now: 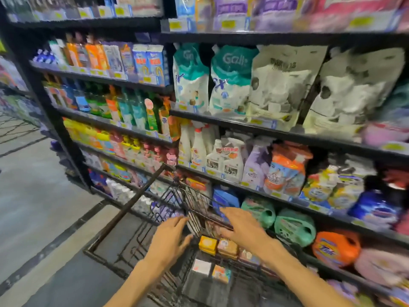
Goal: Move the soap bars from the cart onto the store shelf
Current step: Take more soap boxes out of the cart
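A dark wire cart [155, 220] stands against the store shelf [287, 134]. Inside it lie several small boxed soap bars: a yellow one [207, 244], a tan one [227, 248], a white one [201, 267] and an orange-and-blue one [221, 274]. My left hand [170, 238] hovers over the cart's left side, fingers apart, holding nothing. My right hand [242, 227] reaches over the cart's far rim, fingers spread and empty, just above the soap boxes. The picture is blurred by motion.
The shelf rows hold detergent bags, spray bottles, green jugs [295, 227] and an orange jug [336, 248]. A second shelving unit [106, 103] with bottles stands to the left. Grey floor [39, 196] with dark stripes opens to the left of the cart.
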Demonstrator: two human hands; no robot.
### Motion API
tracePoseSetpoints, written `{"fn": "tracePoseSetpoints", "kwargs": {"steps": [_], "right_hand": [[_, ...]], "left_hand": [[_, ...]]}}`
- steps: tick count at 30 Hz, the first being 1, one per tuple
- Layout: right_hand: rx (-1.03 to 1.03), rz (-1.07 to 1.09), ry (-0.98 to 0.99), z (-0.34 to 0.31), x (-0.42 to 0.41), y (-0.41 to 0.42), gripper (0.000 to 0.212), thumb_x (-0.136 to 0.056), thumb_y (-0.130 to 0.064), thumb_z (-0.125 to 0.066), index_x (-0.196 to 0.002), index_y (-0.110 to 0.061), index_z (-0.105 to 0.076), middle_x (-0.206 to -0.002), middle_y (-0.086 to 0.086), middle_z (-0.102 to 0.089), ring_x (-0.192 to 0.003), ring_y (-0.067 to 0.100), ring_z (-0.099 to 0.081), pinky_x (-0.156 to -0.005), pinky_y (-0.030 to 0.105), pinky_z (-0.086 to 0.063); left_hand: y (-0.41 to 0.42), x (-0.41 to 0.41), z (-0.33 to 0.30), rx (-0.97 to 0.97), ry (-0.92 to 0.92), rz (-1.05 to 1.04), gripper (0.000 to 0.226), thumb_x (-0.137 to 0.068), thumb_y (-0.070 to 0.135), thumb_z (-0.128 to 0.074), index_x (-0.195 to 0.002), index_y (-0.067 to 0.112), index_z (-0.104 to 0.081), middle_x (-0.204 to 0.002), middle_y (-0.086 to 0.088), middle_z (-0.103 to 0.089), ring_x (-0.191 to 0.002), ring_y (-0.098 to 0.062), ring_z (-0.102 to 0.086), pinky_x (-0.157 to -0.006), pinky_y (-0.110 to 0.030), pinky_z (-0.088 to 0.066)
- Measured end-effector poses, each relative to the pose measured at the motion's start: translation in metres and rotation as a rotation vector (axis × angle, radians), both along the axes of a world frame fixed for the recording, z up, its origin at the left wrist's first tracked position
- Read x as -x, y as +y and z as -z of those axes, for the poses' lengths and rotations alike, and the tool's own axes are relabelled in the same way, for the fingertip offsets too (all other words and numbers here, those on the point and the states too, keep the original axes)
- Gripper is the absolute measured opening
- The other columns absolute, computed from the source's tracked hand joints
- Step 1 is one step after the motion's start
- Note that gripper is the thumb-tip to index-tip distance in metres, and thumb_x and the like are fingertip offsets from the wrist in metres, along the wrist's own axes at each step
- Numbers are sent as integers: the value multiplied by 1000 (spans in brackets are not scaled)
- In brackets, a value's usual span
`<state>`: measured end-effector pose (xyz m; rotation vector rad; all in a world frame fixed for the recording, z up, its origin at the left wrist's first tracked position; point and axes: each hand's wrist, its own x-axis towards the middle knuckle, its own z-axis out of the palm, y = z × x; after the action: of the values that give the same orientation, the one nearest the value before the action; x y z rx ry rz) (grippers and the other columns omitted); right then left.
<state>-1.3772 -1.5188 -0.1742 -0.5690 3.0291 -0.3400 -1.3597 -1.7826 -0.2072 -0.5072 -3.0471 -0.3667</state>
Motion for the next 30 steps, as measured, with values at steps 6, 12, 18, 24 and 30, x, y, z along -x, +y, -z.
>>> {"fn": "tracePoseSetpoints", "kwargs": {"steps": [6,12,18,24,30], "right_hand": [[-15,191,-144,63,41,24,64,-94,-54,-52,-150,-27,-35,-144,1,-53,-129,25,-51,-103,41,-45],[36,266,-326,138,45,18,65,-96,-52,-52,-153,-30,-30,-145,-2,-51,-128,23,-52,-97,38,-47],[75,416,-523,210,49,7,64,-99,-54,-46,-155,-30,-25,-157,0,-37,-142,21,-38,-113,38,-37],[97,504,-555,293,56,1,58,-99,-54,-46,-152,-34,-33,-148,-6,-46,-130,16,-48,-100,26,-40],[36,546,-611,368,47,1,59,-94,-49,-58,-145,-24,-43,-129,3,-61,-115,22,-60,-90,34,-51]], "left_hand": [[16,65,54,10,-203,58,61,-100,56,-44,-149,19,-42,-142,-2,-52,-125,-24,-54,-100,-37,-48],[13,104,133,65,-447,54,63,-100,55,-43,-152,19,-37,-146,-3,-48,-130,-27,-49,-103,-39,-46],[25,137,223,120,-653,67,64,-103,49,-43,-155,16,-29,-157,-10,-38,-143,-30,-38,-116,-38,-34],[42,165,338,110,-773,26,58,-102,40,-49,-152,17,-31,-153,-10,-41,-137,-32,-44,-111,-41,-39],[56,163,441,134,-810,-49,64,-98,31,-60,-150,12,-27,-146,-16,-40,-125,-36,-53,-98,-45,-47]]}}
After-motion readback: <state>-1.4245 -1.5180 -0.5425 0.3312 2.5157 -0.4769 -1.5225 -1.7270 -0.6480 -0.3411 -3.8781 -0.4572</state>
